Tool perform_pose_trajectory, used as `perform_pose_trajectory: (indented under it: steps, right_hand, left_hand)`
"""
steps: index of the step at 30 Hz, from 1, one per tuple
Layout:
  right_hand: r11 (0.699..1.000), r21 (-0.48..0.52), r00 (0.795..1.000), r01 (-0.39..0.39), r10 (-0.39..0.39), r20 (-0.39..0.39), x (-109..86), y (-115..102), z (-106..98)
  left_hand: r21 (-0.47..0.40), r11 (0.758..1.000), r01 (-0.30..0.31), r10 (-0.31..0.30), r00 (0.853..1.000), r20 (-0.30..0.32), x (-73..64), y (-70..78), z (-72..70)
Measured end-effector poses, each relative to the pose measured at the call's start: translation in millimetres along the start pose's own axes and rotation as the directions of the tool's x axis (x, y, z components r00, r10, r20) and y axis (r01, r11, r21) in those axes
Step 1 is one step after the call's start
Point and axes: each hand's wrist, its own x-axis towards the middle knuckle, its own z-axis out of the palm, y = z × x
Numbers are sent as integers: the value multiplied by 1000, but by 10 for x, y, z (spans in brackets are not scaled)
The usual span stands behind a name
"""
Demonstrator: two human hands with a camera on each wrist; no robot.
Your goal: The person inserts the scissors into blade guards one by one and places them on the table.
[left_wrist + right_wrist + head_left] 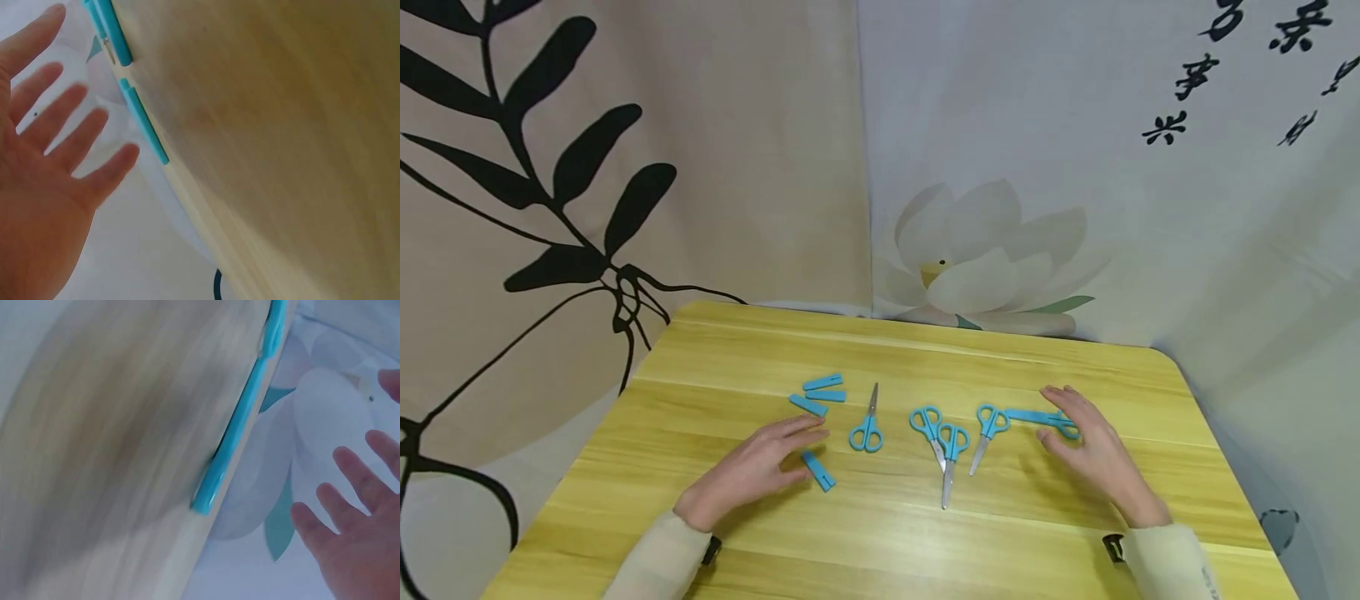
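My left hand (760, 465) hovers at the left, its fingers spread and nothing gripped. One blue blade cover (817, 471) lies by its thumb and fingertips, and several more blue covers (825, 396) lie just beyond. Pale-blue-handled scissors (873, 406) with bare blades lie right of these, tip pointing away. Mid-table, two bare scissors (947, 487) overlap, tips toward me, with another bare pair (981, 454) beside them. My right hand (1093, 454), fingers apart and holding nothing, is over the handles of scissors whose blades sit in a blue cover (1026, 415); it partly hides those handles.
The wooden table (880, 550) has rounded far corners. Behind its far edge hangs a cloth backdrop (775, 150) printed with dark leaves, a pale flower and black characters. Dark wrist straps (1114, 547) show at both cuffs.
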Motion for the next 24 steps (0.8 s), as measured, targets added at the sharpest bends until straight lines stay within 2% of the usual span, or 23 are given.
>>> perform_pose_trajectory:
  steps: [4,8,17,24]
  right_hand:
    - [1000,-9,1000,29,-29,-1,-26,-114,61]
    - [998,-17,998,65,-65,-6,-34,-193,130]
    - [996,-14,996,93,-93,19,-39,-386,171]
    - [995,-11,995,98,-98,29,-35,-373,171]
  left_hand:
    - [-42,998,-40,43,996,83,23,-15,21]
    - [-73,996,-47,56,990,131,44,-24,43]
    - [-156,987,-26,55,981,185,109,-69,78]
    - [-165,986,-20,56,975,215,150,-130,92]
